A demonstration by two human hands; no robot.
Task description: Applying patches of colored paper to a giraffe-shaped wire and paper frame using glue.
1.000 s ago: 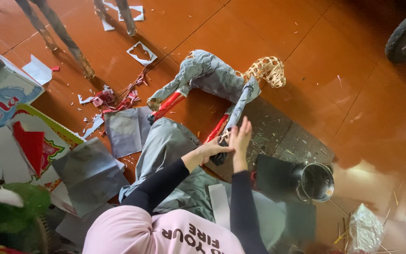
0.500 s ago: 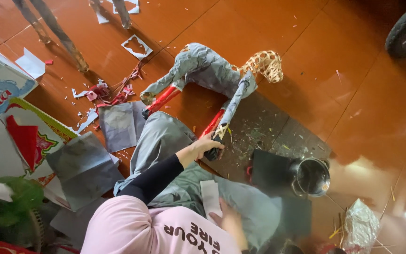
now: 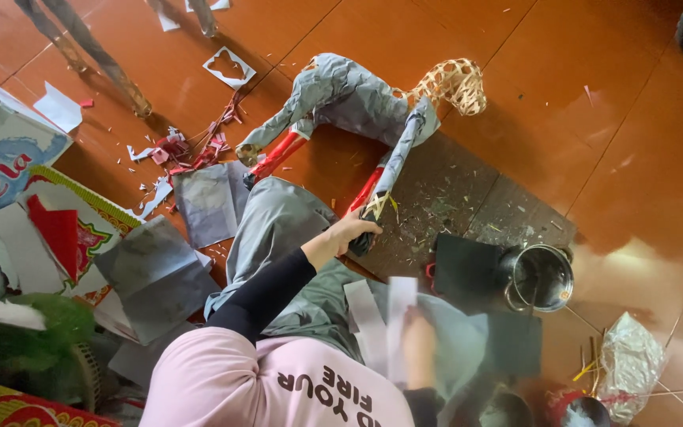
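A bamboo-frame animal figure (image 3: 349, 99), mostly wrapped in grey paper, lies on the floor in front of my knees. Its woven head (image 3: 458, 83) is bare and its legs show red. My left hand (image 3: 349, 233), in a black sleeve, grips the lower end of the figure's front leg (image 3: 389, 174), near a bare bamboo patch. My right hand (image 3: 418, 344) is blurred above my lap. It holds pale paper strips (image 3: 385, 320) upright.
A metal pot (image 3: 541, 277) stands on a dark mat (image 3: 468, 269) at right. Grey paper sheets (image 3: 156, 273) lie at left beside printed cardboard boxes (image 3: 9, 170). Red and white scraps (image 3: 187, 146) litter the orange tiles. A crumpled plastic bag (image 3: 630, 364) sits lower right.
My right hand left the figure's leg and drew back to my lap, now with paper strips in it. My left hand stayed on the leg.
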